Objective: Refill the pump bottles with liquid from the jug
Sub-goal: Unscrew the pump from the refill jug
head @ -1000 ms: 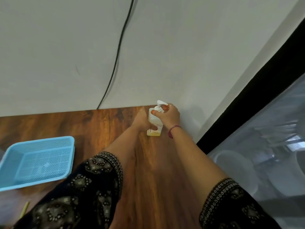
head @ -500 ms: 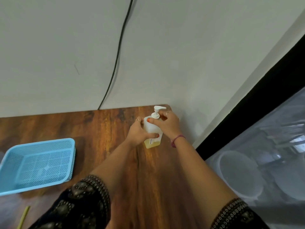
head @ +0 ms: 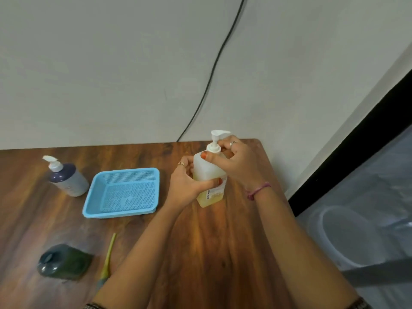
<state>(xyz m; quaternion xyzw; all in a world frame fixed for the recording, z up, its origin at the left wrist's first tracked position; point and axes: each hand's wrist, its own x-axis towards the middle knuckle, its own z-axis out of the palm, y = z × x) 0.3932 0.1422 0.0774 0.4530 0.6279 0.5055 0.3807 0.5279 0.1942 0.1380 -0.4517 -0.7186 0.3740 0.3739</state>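
Observation:
A white translucent pump bottle (head: pixel 207 175) with a little yellow liquid at its bottom stands upright near the table's far right corner. My left hand (head: pixel 185 186) grips its body from the left, thumb across the front. My right hand (head: pixel 236 163) holds the white pump collar at the bottle's neck between thumb and fingers. A second pump bottle (head: pixel 66 177), dark blue and grey with a white pump, stands at the far left. A dark green jug (head: pixel 63 262) with a dark cap sits at the near left.
A light blue mesh basket (head: pixel 123 192) lies between the two bottles. A thin yellow-green stick (head: pixel 108 257) lies beside the jug. The wooden table (head: pixel 211 241) ends at the right, close to a wall with a black cable (head: pixel 211 70). A pale bucket (head: pixel 343 237) stands below right.
The bottle and both hands have come nearer to me from the far corner. My view has shifted left and down, bringing the second bottle and the jug into sight.

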